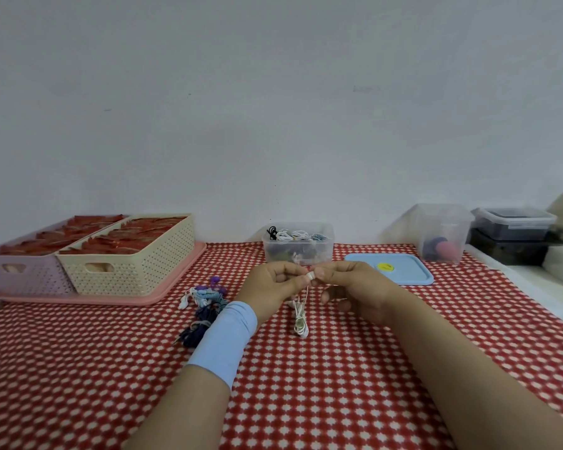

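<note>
My left hand (275, 287) and my right hand (355, 287) meet above the middle of the red patterned tablecloth (338, 384). Between their fingertips they pinch the white end of a thin white cable (310, 276). The rest of this cable hangs down, and its coiled bundle (300, 323) rests on the cloth below my hands. A light blue band (223, 342) covers my left wrist. To the left of my left hand lies a pile of bundled cables (205, 306), in white, light blue, purple and dark blue.
A clear tub (298, 251) holding more cables stands behind my hands, its blue lid (400, 276) lying to the right. Two perforated baskets (127, 267) with red contents sit on a pink tray at the left. Clear containers (442, 235) stand at the back right.
</note>
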Motion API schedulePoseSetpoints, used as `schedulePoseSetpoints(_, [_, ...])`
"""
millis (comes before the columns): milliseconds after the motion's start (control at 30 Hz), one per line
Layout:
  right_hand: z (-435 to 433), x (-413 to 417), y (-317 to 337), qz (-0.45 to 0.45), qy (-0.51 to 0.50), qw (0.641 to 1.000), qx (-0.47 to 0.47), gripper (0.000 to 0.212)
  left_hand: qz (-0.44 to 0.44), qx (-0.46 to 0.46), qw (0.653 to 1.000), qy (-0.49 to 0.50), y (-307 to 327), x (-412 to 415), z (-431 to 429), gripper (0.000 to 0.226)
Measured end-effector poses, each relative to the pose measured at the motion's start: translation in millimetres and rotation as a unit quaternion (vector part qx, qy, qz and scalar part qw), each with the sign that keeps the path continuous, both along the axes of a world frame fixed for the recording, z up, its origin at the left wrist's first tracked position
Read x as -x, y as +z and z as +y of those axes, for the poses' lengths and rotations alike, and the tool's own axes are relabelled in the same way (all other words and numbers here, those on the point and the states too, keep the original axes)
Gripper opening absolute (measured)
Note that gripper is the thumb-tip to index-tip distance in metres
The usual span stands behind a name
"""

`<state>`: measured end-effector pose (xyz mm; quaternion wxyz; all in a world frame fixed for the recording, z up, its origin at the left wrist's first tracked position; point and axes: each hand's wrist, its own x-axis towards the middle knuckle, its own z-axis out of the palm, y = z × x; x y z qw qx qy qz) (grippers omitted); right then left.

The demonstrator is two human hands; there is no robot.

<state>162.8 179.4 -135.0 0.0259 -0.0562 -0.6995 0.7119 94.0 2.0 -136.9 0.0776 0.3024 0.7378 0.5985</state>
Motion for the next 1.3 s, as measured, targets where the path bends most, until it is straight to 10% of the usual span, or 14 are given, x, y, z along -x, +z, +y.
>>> schedulePoseSetpoints(400, [1.5, -0.7, -1.4, 0.013, -0.050, 0.998, -0.033, 0.013, 0.021, -0.001, 0.999, -0.035, -0.3, -2.1, 1.9, 0.041])
schedulePoseSetpoints(1300, [-1.6, -3.4, 3.1, 0.005, 0.021, 1.000, 0.017, 0.028, 0.000, -0.028, 1.000, 0.005, 5.0, -4.4, -4.2, 0.015])
